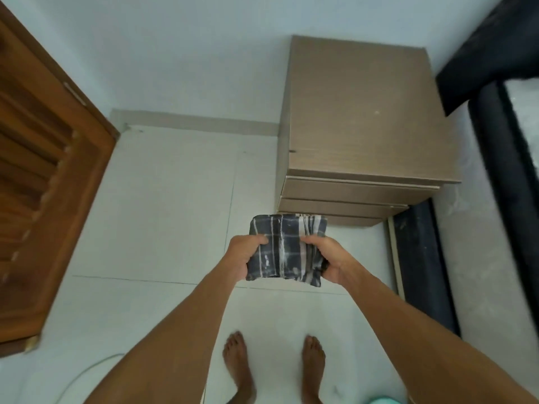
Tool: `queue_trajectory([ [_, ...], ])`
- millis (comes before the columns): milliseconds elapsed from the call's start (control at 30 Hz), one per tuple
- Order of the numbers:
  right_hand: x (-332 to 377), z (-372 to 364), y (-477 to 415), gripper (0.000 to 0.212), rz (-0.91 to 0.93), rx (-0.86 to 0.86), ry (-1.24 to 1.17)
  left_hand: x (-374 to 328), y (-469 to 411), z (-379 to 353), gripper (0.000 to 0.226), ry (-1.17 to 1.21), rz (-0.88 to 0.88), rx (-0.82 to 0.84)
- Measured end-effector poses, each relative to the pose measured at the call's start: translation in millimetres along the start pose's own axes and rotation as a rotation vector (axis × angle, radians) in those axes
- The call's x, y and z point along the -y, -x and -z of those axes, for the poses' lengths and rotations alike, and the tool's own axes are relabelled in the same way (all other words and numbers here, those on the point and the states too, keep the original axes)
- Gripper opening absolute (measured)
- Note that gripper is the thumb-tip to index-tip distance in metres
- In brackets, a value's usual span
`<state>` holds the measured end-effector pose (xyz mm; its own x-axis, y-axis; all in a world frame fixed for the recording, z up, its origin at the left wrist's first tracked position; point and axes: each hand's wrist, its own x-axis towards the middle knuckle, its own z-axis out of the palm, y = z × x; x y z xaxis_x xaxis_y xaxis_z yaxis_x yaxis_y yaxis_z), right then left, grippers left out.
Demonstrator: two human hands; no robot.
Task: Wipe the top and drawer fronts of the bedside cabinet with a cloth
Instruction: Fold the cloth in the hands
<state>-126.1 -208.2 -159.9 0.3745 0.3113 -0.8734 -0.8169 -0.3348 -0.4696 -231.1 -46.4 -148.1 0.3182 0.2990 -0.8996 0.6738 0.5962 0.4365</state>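
Note:
A folded dark grey cloth with pale stripes (287,246) is held in front of me, above the floor. My left hand (243,253) grips its left edge and my right hand (326,259) grips its right edge. The brown wooden bedside cabinet (364,112) stands ahead and to the right against the wall, its bare top facing me. Its two drawer fronts (350,193) show below the top's front edge. The cloth is short of the cabinet and does not touch it.
A dark bed frame (495,141) flanks the cabinet on the right. A brown louvred wooden door (43,185) stands at the left. White floor tiles (163,214) lie between them, with my bare feet (239,365) below and a thin white cable (87,371) at lower left.

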Motion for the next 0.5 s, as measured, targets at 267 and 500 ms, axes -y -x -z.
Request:
queue_trajectory([
  [267, 71.6, -5.1, 124.0, 0.026, 0.18, -0.249, -0.012, -76.5, 112.7, 5.9, 0.031, -0.045, -0.096, 0.115],
  [500, 100.0, -33.4, 177.9, 0.01, 0.474, -0.491, 0.265, -108.0, 164.2, -22.3, 0.02, -0.073, -0.191, 0.119],
])
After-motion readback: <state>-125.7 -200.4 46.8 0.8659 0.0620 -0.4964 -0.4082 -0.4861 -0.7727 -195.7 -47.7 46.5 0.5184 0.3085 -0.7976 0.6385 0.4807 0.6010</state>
